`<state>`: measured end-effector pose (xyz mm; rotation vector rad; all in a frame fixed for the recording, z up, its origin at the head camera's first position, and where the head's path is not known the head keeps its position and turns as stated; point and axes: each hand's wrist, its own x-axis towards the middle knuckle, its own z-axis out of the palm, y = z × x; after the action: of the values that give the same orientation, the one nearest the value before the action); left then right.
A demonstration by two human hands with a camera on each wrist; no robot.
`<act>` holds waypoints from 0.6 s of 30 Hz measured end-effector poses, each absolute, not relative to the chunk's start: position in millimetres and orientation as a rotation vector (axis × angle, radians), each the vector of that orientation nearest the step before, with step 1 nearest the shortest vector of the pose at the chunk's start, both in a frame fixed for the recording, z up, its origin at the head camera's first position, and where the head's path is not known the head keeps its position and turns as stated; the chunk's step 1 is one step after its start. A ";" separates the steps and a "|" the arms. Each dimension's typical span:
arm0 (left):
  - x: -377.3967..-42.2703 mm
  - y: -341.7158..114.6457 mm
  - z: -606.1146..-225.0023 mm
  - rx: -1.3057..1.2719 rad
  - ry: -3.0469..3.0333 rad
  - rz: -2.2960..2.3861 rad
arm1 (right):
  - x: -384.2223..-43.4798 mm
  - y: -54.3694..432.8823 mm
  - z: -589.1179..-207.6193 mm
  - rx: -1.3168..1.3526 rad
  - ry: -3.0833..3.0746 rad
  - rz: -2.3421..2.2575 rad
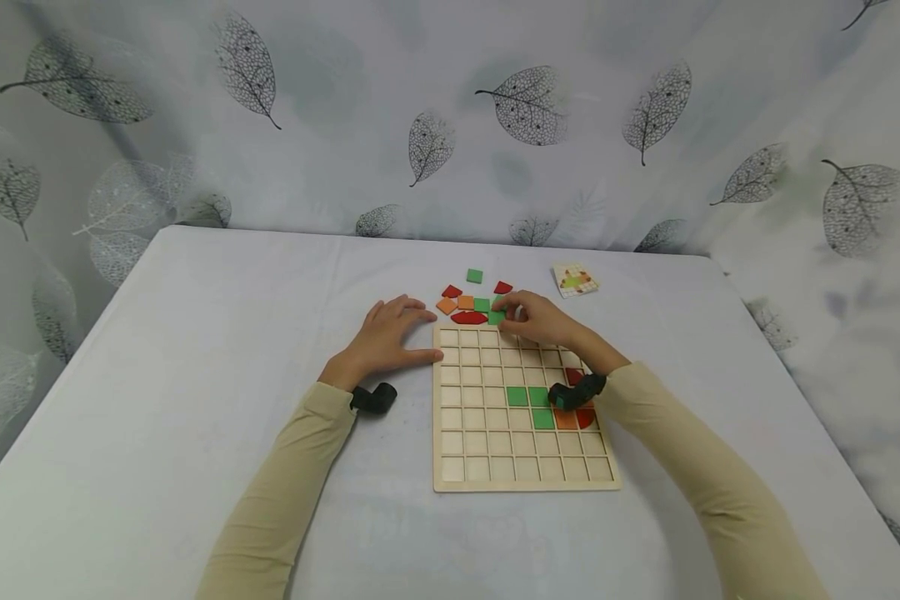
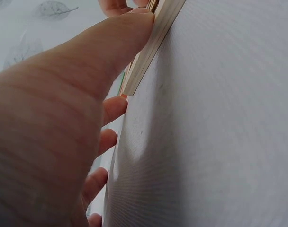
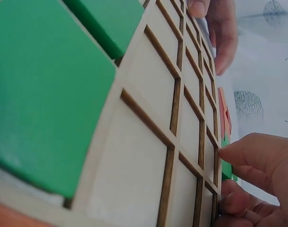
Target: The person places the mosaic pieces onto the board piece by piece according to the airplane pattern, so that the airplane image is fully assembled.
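Note:
A pale wooden grid board [image 1: 450, 421] lies on the table. Green square tiles [image 1: 543, 419], an orange tile [image 1: 566, 419] and red rounded tiles [image 1: 586, 417] sit in some of its cells. My left hand [image 1: 392, 335] is spread at the board's upper left, its thumb touching the wooden edge [image 2: 151, 52]. Just past the far edge, my right hand [image 1: 537, 318] has its thumb and fingers at a green square tile [image 1: 497, 318], seen between the fingertips in the right wrist view [image 3: 226, 169]. How firmly it is pinched is partly hidden.
Beyond the board lie loose orange tiles [image 1: 446, 306], red pieces [image 1: 468, 317] and a separate green square [image 1: 475, 276]. A patterned card stack [image 1: 574, 280] sits at the back right. White cloth covers the table [image 1: 195, 400], with a leaf-print curtain [image 1: 330, 125] behind.

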<state>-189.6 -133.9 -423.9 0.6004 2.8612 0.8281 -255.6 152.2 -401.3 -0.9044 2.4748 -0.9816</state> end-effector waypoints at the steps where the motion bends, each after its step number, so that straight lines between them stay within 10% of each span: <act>1: -189.4 -134.0 -423.6 0.601 2.860 0.828 | -255.5 152.3 -401.5 -0.897 2.473 -0.991; 18: -190.1 -134.3 -425.1 0.608 2.862 0.830 | -254.2 158.6 -401.2 -0.660 2.398 -1.240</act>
<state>-190.1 -134.3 -425.1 0.6085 2.8622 0.8302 -254.2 158.6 -401.2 -0.6596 2.3975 -1.2399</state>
